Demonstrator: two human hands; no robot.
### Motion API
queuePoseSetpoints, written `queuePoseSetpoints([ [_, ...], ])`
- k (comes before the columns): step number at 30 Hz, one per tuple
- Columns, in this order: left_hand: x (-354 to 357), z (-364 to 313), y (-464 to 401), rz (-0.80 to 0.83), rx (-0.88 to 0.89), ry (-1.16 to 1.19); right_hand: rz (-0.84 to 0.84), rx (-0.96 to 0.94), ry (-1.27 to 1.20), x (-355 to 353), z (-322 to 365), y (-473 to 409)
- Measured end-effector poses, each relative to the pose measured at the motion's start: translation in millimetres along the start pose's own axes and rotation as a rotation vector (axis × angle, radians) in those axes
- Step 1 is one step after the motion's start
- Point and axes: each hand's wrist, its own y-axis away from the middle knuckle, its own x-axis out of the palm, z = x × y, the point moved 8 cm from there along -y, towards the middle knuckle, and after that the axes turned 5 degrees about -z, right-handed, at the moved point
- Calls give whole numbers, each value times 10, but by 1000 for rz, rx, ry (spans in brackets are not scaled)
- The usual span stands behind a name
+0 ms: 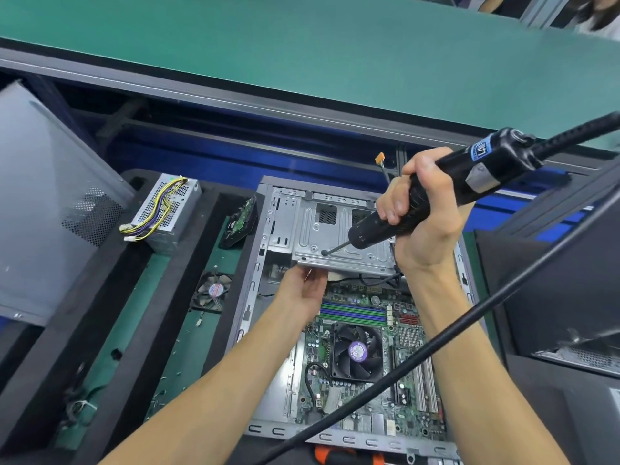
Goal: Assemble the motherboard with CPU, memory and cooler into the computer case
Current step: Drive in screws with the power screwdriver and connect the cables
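Observation:
An open grey computer case (pixel 250 290) lies flat in front of me. Inside it sits the green motherboard (pixel 407 333) with a black cooler fan (pixel 357 352) and green-and-purple memory slots (pixel 352 313). A metal drive cage (pixel 339 229) spans the far part of the case. My right hand (pixel 422 209) grips a black electric screwdriver (pixel 446 186), its bit tip touching the cage's top near the front edge. My left hand (pixel 303 290) reaches under the cage's front edge, fingers touching its underside; the fingertips are hidden.
A power supply (pixel 167 213) with yellow and purple wires sits at the left, beside a loose small fan (pixel 214 290) and a circuit board (pixel 241 219). The screwdriver's black cable (pixel 436 340) crosses over the motherboard. A grey case panel (pixel 43 196) leans at far left. Orange-handled tool (pixel 349 458) lies near me.

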Motion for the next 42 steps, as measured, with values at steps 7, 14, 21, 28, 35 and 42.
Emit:
queuePoseSetpoints([
  [7, -7, -11, -17, -6, -23, 11, -15, -8, -20, -24, 22, 1],
  [14, 14, 14, 3, 15, -32, 56, -6, -28, -23, -26, 46, 13],
  [21, 4, 92, 46, 47, -95, 127, 18, -52, -21, -5, 80, 33],
  [28, 41, 115, 29, 88, -100, 135, 22, -56, -15, -22, 92, 62],
  [35, 51, 135, 0, 125, -138, 179, 9, -55, -23, -25, 100, 74],
  [42, 72, 186, -17, 138, -193, 188, 13, -69, -21, -41, 140, 78],
])
